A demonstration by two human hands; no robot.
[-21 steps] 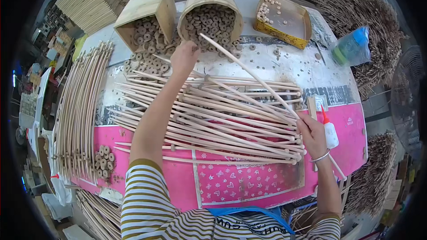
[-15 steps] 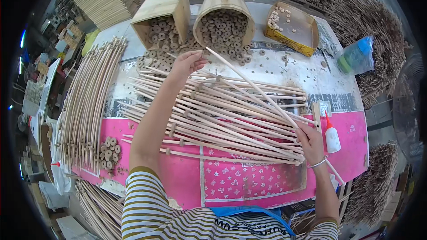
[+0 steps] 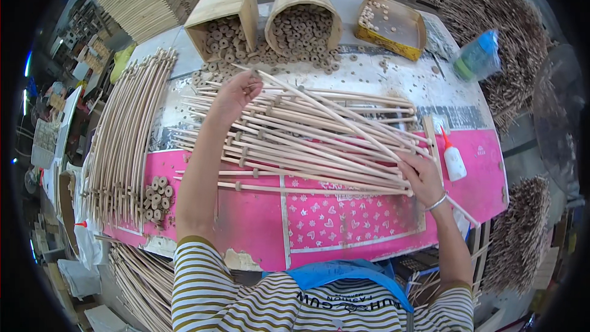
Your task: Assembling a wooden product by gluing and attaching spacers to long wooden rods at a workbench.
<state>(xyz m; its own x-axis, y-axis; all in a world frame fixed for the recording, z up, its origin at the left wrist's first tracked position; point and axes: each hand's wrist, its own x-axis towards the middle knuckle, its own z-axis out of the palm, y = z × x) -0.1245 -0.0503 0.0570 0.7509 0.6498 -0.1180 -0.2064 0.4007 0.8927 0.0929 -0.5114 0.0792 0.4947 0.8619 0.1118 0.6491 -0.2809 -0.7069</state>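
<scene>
A long pale wooden stick (image 3: 344, 121) slants across the table, its far end up at my left hand. My right hand (image 3: 423, 178) is closed around its lower part, and the near end sticks out past my wrist. My left hand (image 3: 236, 95) has its fingers pinched at the far tip, on a small wooden ring (image 3: 254, 73) that is partly hidden. Beneath lies a spread of similar sticks (image 3: 319, 154), several with a ring on the shaft and a rounded knob at the right end.
A square wooden bucket (image 3: 221, 9) and a round one (image 3: 304, 0) lie tipped, spilling rings. A yellow tray (image 3: 393, 43) holds small balls. At right stands a white glue bottle (image 3: 454, 163). Finished-looking sticks (image 3: 129, 141) line the left, beside a ring pile (image 3: 158, 198).
My left hand has moved left and its fingers now meet the stick's far tip. The right hand keeps its hold on the stick. The whole view has shifted slightly.
</scene>
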